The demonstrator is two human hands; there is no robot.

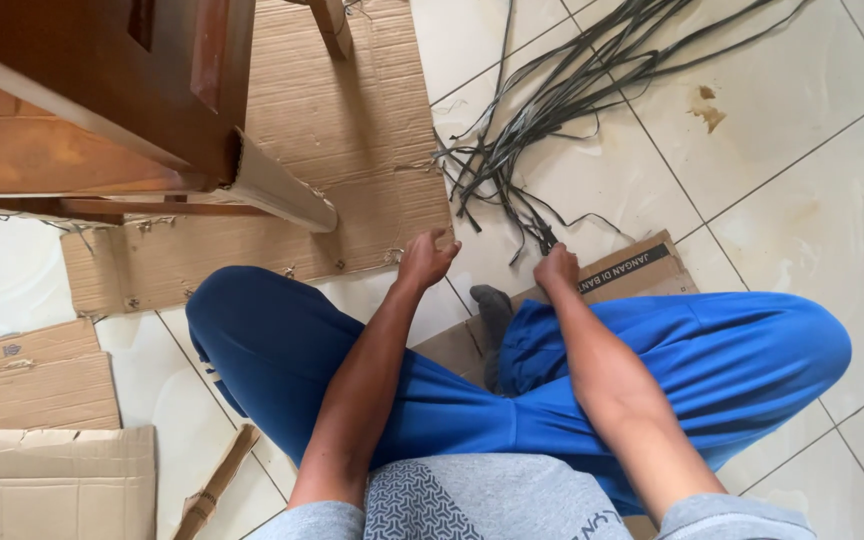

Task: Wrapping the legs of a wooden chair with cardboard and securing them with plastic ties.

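I sit cross-legged on a tiled floor in blue trousers [352, 360]. My left hand [425, 258] rests at the near corner of a flat cardboard sheet [342, 130], fingers curled on its edge. My right hand [556, 268] is closed around the near ends of a bundle of dark thin strips [552, 100] that fan out across the tiles ahead. A grey sock [493, 310] shows between my knees.
A brown wooden furniture piece [82, 90] stands on the cardboard at the upper left, with a cardboard wrap [277, 190] on its leg. More cardboard pieces [42, 430] lie at the lower left. A printed cardboard flap [632, 270] lies under my right knee.
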